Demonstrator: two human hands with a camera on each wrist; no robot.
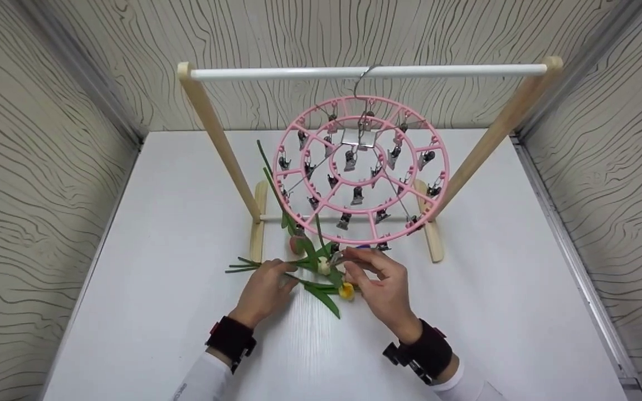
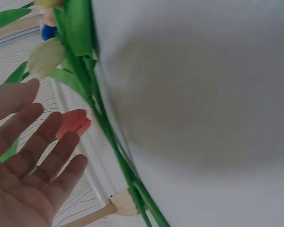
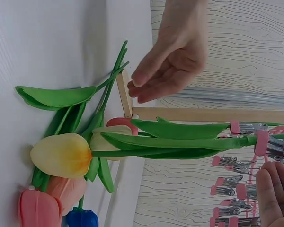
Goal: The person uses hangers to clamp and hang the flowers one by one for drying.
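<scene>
My left hand [image 1: 266, 292] lies beside green tulip stems [image 1: 243, 268] on the white table, in front of the rack's left foot. The left wrist view has its fingers [image 2: 38, 153] loosely spread with nothing in the palm, near a red tulip [image 2: 73, 123]. My right hand [image 1: 383, 281] is raised at the front rim of the pink round clip hanger [image 1: 374, 225]. Its fingers [image 3: 272, 189] are right beside a clip [image 3: 261, 143] in the right wrist view. From that clip a yellow tulip [image 3: 61, 156] hangs bloom down, leaves near the clip.
A wooden rack with a white top rail [image 1: 276, 73] carries the hanger, with several metal clips below its rings. Pink tulips [image 3: 38, 208] and a blue tulip [image 3: 82, 218] lie on the table [image 1: 176, 223]. Patterned walls [image 1: 298, 33] stand behind and at the sides.
</scene>
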